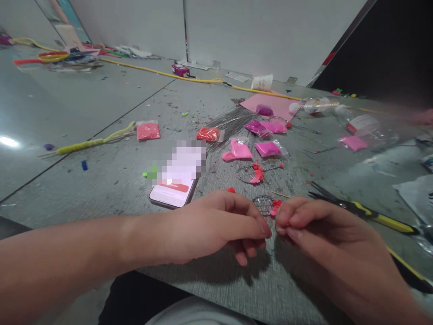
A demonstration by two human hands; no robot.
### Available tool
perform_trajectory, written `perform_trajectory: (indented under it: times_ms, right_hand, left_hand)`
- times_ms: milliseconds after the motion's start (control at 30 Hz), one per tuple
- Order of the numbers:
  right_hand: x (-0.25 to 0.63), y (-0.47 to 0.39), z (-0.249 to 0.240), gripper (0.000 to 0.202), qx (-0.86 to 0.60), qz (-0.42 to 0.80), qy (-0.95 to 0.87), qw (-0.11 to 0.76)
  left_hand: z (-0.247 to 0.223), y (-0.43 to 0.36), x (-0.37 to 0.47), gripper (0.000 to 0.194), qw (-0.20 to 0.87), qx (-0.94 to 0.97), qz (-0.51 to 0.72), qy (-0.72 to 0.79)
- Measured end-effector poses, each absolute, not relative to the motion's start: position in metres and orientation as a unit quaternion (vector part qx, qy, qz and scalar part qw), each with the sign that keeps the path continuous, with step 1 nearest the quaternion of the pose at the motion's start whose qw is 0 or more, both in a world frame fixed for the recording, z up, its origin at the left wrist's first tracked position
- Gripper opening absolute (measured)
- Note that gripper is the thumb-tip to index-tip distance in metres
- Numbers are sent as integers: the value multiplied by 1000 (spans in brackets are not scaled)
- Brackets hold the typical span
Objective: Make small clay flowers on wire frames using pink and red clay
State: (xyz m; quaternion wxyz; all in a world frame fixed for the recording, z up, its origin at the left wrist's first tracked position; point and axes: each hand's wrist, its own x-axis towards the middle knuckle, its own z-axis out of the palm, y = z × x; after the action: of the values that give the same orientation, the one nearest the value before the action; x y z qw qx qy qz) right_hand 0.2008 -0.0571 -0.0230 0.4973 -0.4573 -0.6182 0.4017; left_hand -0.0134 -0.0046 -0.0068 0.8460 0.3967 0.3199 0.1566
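Observation:
My left hand (pixel 233 225) is over the near edge of the grey table (pixel 209 280), thumb and index finger brought together; anything between them is too small to tell. Just right of it, my right hand (pixel 324 239) pinches a tiny red piece (pixel 288 224) between thumb and fingertips. Behind both hands lies a wire frame (pixel 262 205) with red and pink bits (pixel 276 206) on its right side. A second wire piece (pixel 245 174) with red and pink petals (pixel 257 174) lies farther back. A red bit (pixel 231 190) shows behind my left hand.
A phone (pixel 172 189) lies left of centre. Pink clay packets (pixel 269 149), a red packet (pixel 208 134) and thin wires (pixel 230 124) are behind. Yellow-black pliers (pixel 368 214) lie at right, clear bottles (pixel 320 105) at back right. A yellow cable (pixel 158 72) crosses the back.

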Motion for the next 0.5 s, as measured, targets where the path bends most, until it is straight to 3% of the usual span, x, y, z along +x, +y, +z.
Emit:
perform_trajectory:
  times_ms: [167,500]
  right_hand:
    - [195,-56,-15,15,-444,354,-663,487]
    - [202,-65,-12,22,-463,51,-816,342]
  left_hand:
    - [-8,-4,-13,29,844,402,152,321]
    - [-7,-4,-13,28,843,407,156,316]
